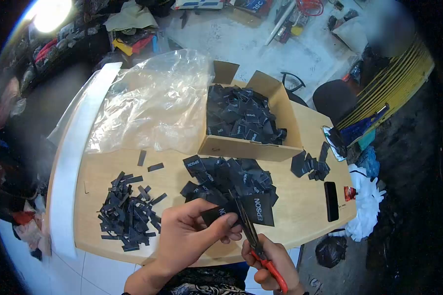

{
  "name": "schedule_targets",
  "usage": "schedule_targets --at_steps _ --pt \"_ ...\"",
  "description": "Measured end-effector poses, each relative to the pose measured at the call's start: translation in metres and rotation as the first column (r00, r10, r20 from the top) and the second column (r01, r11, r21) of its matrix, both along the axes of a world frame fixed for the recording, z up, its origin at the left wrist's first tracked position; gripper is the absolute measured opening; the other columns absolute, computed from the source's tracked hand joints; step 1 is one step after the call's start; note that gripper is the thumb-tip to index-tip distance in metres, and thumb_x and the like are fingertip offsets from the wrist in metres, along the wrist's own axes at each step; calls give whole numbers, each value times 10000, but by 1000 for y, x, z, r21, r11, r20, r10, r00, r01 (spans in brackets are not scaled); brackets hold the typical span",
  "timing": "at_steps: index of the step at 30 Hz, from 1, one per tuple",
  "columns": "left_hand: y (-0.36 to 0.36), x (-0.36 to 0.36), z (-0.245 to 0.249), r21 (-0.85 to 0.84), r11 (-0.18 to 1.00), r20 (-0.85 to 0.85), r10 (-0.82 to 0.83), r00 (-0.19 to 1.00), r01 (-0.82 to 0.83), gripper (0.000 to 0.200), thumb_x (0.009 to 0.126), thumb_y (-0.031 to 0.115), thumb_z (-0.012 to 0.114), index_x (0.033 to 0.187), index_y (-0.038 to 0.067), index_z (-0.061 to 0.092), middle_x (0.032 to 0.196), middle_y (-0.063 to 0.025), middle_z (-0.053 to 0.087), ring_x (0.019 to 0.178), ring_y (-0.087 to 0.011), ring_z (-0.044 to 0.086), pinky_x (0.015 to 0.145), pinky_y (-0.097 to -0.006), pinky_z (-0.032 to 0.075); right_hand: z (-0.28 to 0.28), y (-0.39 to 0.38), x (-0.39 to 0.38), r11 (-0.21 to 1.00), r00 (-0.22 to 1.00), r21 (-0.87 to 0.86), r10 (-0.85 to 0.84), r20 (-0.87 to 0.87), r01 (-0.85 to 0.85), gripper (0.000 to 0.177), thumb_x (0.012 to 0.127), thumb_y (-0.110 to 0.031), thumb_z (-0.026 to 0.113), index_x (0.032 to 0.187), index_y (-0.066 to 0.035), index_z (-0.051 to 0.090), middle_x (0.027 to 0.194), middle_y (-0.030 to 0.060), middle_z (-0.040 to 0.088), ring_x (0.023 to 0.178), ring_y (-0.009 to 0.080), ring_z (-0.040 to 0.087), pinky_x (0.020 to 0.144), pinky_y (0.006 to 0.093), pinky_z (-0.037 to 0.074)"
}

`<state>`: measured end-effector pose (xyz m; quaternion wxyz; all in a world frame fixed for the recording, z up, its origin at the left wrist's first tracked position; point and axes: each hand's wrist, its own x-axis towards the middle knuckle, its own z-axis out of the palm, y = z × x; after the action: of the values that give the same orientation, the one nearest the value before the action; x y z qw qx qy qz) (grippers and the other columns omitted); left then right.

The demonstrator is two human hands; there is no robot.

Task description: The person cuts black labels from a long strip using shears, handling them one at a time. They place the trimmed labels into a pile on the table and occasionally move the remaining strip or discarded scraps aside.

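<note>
My left hand (194, 231) pinches a black fabric label (264, 210) with white EPSON lettering between thumb and fingers. My right hand (275, 263) is closed round the red handles of a pair of scissors (251, 235). The blades lie across the label, between the part in my left fingers and the part reading EPSON. Just beyond my hands a pile of similar black labels (231, 177) lies on the table. Left of my left hand is a heap of narrow black strips (128, 211).
An open cardboard box (251, 150) full of black labels stands behind the pile. Clear plastic sheeting (147, 108) and a long white strip (76, 162) lie to the left. At right are black scraps (312, 166), a phone (331, 201) and a small red packet (349, 193).
</note>
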<state>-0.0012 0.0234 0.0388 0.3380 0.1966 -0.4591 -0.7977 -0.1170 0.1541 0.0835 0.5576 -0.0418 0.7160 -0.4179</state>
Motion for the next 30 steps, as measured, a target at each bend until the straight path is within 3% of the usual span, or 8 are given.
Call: schedule_targets --at_steps 3,5,6,7,8,9,11,30 --pt "-1 2 2 11 1000 0 -7 1000 7 108 843 35 620 858 -70 599 769 -132 671 694 -138 658 589 -227 538 -4 2 -1 992 973 -42 -111 203 122 448 908 -489 457 1002 -53 505 817 27 494 450 17 377 337 141 251" --pt "-2 3 2 23 1000 -8 -7 1000 7 109 843 35 621 857 -71 599 770 -133 671 695 -140 658 592 -230 540 -20 7 1 931 980 -340 72 -184 -132 402 921 -410 480 966 -22 576 632 -37 453 385 58 344 323 183 257" --pt "-2 4 2 31 999 -15 -7 1000 7 110 842 35 621 855 -72 600 771 -135 671 695 -141 658 595 -233 543 -16 9 -4 932 980 -336 73 -185 -133 402 921 -410 480 966 -22 576 632 -37 453 385 58 344 323 183 257" --pt "-2 4 2 34 999 -17 -6 1000 6 110 842 35 621 855 -72 600 771 -135 671 695 -141 658 595 -233 543 -8 10 -13 887 906 -264 298 -299 -379 293 818 -236 599 1021 -40 521 759 0 485 588 83 419 507 205 333" --pt "-3 4 2 20 1000 -12 -6 1000 6 109 841 34 622 854 -72 602 774 -136 672 695 -141 658 595 -233 543 -4 10 -18 784 770 -166 504 -390 -598 440 715 -62 718 1076 -58 466 886 38 516 790 109 493 691 227 409" --pt "-3 5 2 5 1000 -7 -6 1000 6 107 840 34 623 852 -72 604 777 -138 672 695 -141 659 596 -234 544 -6 10 -15 784 769 -163 506 -391 -599 440 715 -62 718 1076 -58 466 886 38 516 790 109 493 691 227 409" --pt "-3 6 1 -8 1000 -9 -4 1000 3 107 839 32 623 852 -72 605 780 -139 672 692 -142 659 592 -234 544 -13 7 -4 912 909 -217 273 -313 -349 900 491 -762 615 972 -12 490 753 5 482 626 66 415 540 207 326" --pt "-6 7 3 3 1000 15 -11 1000 10 97 834 21 627 868 -68 607 777 -134 673 692 -147 665 586 -223 539 -12 -1 -4 870 796 -196 294 -528 -452 805 579 -804 537 802 -31 500 564 2 466 526 69 438 480 215 316"
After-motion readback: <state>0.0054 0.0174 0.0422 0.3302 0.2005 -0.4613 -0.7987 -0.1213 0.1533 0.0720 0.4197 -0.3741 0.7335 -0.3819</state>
